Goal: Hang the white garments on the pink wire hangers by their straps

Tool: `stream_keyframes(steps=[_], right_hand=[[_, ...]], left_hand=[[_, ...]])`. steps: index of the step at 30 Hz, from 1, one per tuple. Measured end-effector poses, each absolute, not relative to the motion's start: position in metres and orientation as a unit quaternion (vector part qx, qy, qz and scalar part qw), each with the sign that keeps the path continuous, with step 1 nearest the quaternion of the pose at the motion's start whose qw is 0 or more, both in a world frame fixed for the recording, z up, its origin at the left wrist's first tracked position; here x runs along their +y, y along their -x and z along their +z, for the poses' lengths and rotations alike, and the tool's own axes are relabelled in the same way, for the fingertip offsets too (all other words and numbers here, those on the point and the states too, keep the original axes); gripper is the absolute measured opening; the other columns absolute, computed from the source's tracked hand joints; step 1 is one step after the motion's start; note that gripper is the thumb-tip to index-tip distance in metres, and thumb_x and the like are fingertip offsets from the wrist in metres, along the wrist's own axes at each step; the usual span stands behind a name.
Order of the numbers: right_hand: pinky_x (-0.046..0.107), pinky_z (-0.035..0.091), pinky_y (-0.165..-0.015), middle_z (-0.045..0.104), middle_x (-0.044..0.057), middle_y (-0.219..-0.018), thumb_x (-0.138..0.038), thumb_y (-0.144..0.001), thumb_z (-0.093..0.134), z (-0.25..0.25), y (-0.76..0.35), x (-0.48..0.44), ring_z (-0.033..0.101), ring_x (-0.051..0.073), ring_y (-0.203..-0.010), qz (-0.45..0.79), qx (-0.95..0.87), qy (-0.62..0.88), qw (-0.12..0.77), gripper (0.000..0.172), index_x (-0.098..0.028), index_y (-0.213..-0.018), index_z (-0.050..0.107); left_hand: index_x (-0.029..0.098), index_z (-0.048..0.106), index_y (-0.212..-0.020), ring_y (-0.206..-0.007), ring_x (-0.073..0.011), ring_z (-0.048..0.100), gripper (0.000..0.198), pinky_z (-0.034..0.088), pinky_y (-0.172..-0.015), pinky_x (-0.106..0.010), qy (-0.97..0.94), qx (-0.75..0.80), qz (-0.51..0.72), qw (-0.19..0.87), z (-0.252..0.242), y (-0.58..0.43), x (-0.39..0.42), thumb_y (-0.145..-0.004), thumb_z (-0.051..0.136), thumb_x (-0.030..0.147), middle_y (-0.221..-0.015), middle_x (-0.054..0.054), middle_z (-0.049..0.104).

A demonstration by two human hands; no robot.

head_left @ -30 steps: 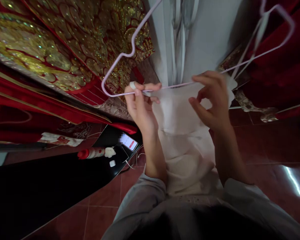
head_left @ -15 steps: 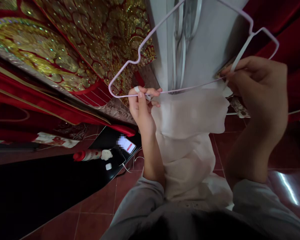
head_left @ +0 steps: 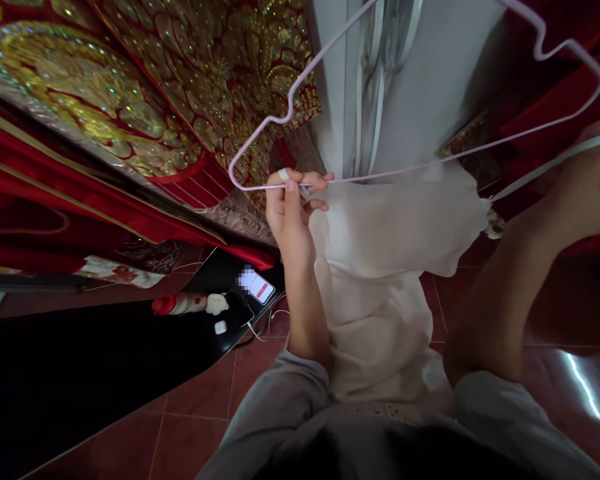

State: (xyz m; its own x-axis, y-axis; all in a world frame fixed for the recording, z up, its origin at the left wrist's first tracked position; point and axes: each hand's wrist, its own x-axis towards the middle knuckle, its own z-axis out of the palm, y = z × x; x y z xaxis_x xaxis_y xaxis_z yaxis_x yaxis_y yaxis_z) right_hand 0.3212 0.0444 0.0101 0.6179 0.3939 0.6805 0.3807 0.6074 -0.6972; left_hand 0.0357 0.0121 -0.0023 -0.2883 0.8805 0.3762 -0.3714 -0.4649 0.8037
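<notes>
A pale lilac hanger [head_left: 500,141] spans the upper middle of the view, its lower bar slanting up to the right. My left hand [head_left: 293,213] pinches that bar near its left end and has a white band on a finger. Below the bar hangs a sheer, cream-white garment [head_left: 385,227], its folds running down towards my body. From the garment's right corner a thin white strap [head_left: 535,170] stretches to my right hand [head_left: 597,173]. The frame's right edge cuts off that hand, and its fingertips are hidden.
Red garments with gold sequins [head_left: 250,60] hang on the left. A black table [head_left: 105,360] below them bears a lit phone [head_left: 261,288], a red-capped bottle [head_left: 180,304] and a small white case [head_left: 221,327]. Dark red cloth [head_left: 540,127] hangs at right, over a red tiled floor [head_left: 200,393].
My right hand has moved right and slightly down with the strap, off the hanger's right end. The strap and the garment's corner are drawn out to the right. My left hand keeps its hold.
</notes>
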Motion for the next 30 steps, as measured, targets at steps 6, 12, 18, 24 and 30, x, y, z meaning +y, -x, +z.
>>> stream_keyframes(steps=[6,12,18,24,30], right_hand=[[0.028,0.05,-0.059,0.071,0.005,-0.101,-0.045,-0.082,0.077,0.018,-0.257,0.013,0.061,0.012,-0.075,0.076,-0.688,0.466,0.551,0.037,-0.031,-0.116,0.077],[0.032,0.048,-0.061,0.065,0.005,-0.103,-0.054,-0.087,0.069,0.01,-0.252,0.011,0.052,0.012,-0.068,0.092,-0.673,0.487,0.549,0.04,-0.036,-0.122,0.07],[0.03,0.045,-0.055,0.062,0.005,-0.109,-0.058,-0.087,0.066,0.001,-0.25,0.011,0.042,0.008,-0.059,0.107,-0.691,0.476,0.533,0.045,-0.036,-0.127,0.065],[0.03,0.049,-0.056,0.063,0.008,-0.117,-0.063,-0.088,0.061,-0.005,-0.255,0.012,0.049,0.009,-0.064,0.111,-0.688,0.505,0.509,0.051,-0.038,-0.132,0.06],[0.031,0.048,-0.054,0.063,0.005,-0.118,-0.062,-0.086,0.064,-0.008,-0.253,0.016,0.042,0.007,-0.057,0.113,-0.694,0.494,0.511,0.05,-0.037,-0.129,0.062]], left_hand=[[0.024,0.054,-0.104,-0.106,-0.0253,0.071,0.024,0.051,-0.058,-0.023,-0.426,0.309,0.741,0.418,-0.006,-0.042,0.007,-0.097,0.065,0.045,-0.097,-0.007,0.068],[0.022,0.062,-0.107,-0.11,-0.0227,0.069,0.016,0.049,-0.059,-0.023,-0.372,0.445,0.796,0.174,-0.022,-0.012,0.015,-0.095,0.051,0.026,-0.123,-0.009,0.067],[0.029,0.066,-0.112,-0.121,-0.0273,0.065,0.016,0.056,-0.088,-0.041,-0.425,0.393,0.808,0.107,-0.018,0.02,0.03,-0.097,0.061,0.031,-0.123,-0.003,0.068],[0.028,0.059,-0.13,-0.14,-0.0395,0.049,0.07,0.051,-0.107,-0.052,-0.497,0.319,0.78,0.206,-0.016,0.051,0.029,-0.072,0.092,0.052,-0.135,-0.001,0.062],[0.026,0.068,-0.129,-0.125,-0.029,0.061,0.05,0.051,-0.11,-0.044,-0.555,0.305,0.737,0.239,0.002,0.041,0.025,-0.085,0.086,0.041,-0.135,-0.002,0.064]])
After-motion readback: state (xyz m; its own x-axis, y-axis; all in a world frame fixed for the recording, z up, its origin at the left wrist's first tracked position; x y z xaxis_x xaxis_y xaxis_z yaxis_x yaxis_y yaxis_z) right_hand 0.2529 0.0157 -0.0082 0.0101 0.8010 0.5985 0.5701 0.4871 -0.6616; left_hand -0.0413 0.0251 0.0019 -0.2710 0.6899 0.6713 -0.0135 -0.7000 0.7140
